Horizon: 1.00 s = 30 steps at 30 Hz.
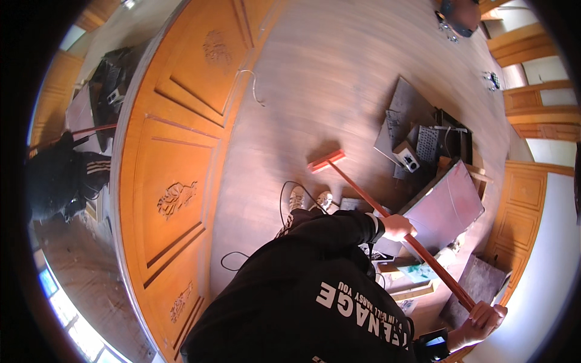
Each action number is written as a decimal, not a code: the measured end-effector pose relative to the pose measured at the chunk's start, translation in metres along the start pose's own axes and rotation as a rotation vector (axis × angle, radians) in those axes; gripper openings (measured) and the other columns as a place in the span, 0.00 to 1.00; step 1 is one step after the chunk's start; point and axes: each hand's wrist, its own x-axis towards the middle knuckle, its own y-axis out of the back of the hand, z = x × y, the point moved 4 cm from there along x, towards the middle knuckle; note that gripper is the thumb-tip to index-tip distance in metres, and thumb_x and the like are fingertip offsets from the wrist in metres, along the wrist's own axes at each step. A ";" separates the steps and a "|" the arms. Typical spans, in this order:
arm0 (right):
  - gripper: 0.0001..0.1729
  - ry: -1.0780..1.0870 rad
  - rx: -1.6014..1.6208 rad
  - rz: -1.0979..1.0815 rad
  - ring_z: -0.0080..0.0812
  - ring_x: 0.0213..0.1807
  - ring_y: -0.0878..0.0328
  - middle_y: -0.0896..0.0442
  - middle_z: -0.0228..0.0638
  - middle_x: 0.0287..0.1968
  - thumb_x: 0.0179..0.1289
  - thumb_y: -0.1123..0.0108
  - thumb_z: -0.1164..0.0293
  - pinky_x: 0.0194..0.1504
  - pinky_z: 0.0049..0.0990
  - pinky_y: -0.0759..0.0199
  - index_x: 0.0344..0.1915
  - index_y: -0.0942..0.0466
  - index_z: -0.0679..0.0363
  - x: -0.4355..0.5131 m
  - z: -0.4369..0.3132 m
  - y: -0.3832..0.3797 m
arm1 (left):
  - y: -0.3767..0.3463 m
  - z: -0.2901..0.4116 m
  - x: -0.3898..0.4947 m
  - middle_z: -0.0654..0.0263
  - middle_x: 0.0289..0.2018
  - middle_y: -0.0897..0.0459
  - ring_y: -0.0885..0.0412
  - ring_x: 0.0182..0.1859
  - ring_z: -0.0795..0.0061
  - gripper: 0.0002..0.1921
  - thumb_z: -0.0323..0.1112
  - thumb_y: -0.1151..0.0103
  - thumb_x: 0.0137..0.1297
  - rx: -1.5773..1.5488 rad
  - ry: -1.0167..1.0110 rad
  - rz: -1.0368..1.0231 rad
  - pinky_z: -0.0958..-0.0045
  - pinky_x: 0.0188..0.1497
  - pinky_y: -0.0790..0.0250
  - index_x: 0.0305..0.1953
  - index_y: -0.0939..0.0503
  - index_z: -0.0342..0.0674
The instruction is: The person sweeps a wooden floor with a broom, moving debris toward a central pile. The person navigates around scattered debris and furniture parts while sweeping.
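Observation:
A red long-handled floor tool (358, 188), a broom or squeegee, runs slantwise across the view. Its wide red head (327, 161) rests on the floor beyond my shoes. My left hand (398, 228) grips the middle of the handle, with that arm reaching across in front of my body. Near the handle's upper end, at the lower right, my right hand (485, 317) is closed around it. A dark device with a lit face is on my right wrist. A black cable (282, 193) loops beside my shoes (311, 199).
Orange carved wooden panelling (181, 159) stands along the left, with a mirror-like surface (91, 254) behind it. At right lie a grey board (406, 100), a keyboard (427, 144), a white boxy device (406, 156) and a pinkish panel (447, 206). A person (458, 16) is at the top right.

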 end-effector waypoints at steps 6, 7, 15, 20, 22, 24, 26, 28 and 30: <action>0.13 0.109 -0.163 0.101 0.13 0.10 0.54 0.47 0.21 0.11 0.73 0.55 0.70 0.14 0.16 0.52 0.48 0.27 0.66 -0.031 -0.019 0.005 | -0.019 0.016 0.016 0.56 0.24 0.22 0.21 0.33 0.49 0.02 0.31 0.47 0.58 0.011 -0.016 -0.133 0.53 0.34 0.33 0.33 0.26 0.43; 0.13 0.122 -0.158 0.125 0.13 0.10 0.54 0.47 0.21 0.11 0.73 0.55 0.69 0.15 0.16 0.52 0.48 0.27 0.65 -0.033 -0.018 0.009 | -0.017 0.016 0.013 0.56 0.25 0.21 0.21 0.33 0.49 0.03 0.31 0.47 0.59 0.031 -0.022 -0.128 0.53 0.35 0.32 0.34 0.26 0.43; 0.11 -0.057 0.262 0.050 0.14 0.12 0.51 0.45 0.21 0.13 0.74 0.56 0.68 0.16 0.18 0.50 0.43 0.29 0.63 -0.002 0.080 0.009 | 0.043 -0.026 -0.063 0.53 0.24 0.22 0.21 0.32 0.48 0.04 0.34 0.45 0.58 0.210 0.246 0.034 0.49 0.34 0.33 0.33 0.25 0.44; 0.10 -0.217 0.457 -0.044 0.17 0.11 0.52 0.47 0.21 0.12 0.72 0.54 0.70 0.18 0.21 0.51 0.42 0.29 0.65 0.005 0.143 -0.032 | 0.076 -0.057 -0.116 0.54 0.24 0.20 0.22 0.33 0.46 0.07 0.38 0.41 0.56 0.228 0.376 0.147 0.48 0.35 0.34 0.29 0.24 0.43; 0.09 -0.215 0.427 -0.041 0.16 0.11 0.53 0.47 0.22 0.12 0.71 0.54 0.72 0.18 0.21 0.51 0.42 0.29 0.67 0.006 0.139 -0.032 | 0.072 -0.057 -0.117 0.54 0.24 0.20 0.21 0.32 0.47 0.07 0.38 0.40 0.56 0.219 0.393 0.156 0.48 0.35 0.34 0.28 0.23 0.43; 0.11 -0.150 0.303 -0.075 0.17 0.12 0.51 0.47 0.22 0.12 0.72 0.55 0.69 0.17 0.22 0.52 0.43 0.30 0.66 0.009 0.117 -0.022 | 0.059 -0.052 -0.096 0.54 0.23 0.21 0.21 0.32 0.49 0.07 0.39 0.40 0.55 0.219 0.420 0.090 0.48 0.35 0.33 0.28 0.23 0.44; 0.12 -0.111 0.182 -0.064 0.16 0.12 0.50 0.46 0.22 0.13 0.73 0.54 0.66 0.16 0.22 0.52 0.43 0.30 0.65 0.008 0.087 -0.007 | 0.046 -0.035 -0.068 0.54 0.21 0.24 0.22 0.30 0.48 0.05 0.36 0.43 0.57 0.132 0.231 0.077 0.50 0.31 0.36 0.28 0.25 0.44; 0.12 -0.089 0.122 -0.006 0.16 0.12 0.50 0.45 0.22 0.13 0.73 0.52 0.65 0.15 0.21 0.52 0.42 0.30 0.65 0.004 0.051 0.008 | 0.028 -0.019 -0.037 0.54 0.25 0.21 0.21 0.33 0.48 0.05 0.35 0.43 0.58 0.084 0.157 0.040 0.52 0.34 0.33 0.32 0.24 0.44; 0.13 -0.046 0.068 0.098 0.14 0.13 0.55 0.49 0.20 0.13 0.72 0.53 0.67 0.17 0.18 0.54 0.48 0.28 0.64 -0.003 0.026 0.014 | 0.013 -0.008 -0.011 0.54 0.26 0.20 0.20 0.34 0.49 0.06 0.36 0.43 0.58 0.032 0.136 -0.036 0.53 0.36 0.32 0.35 0.24 0.43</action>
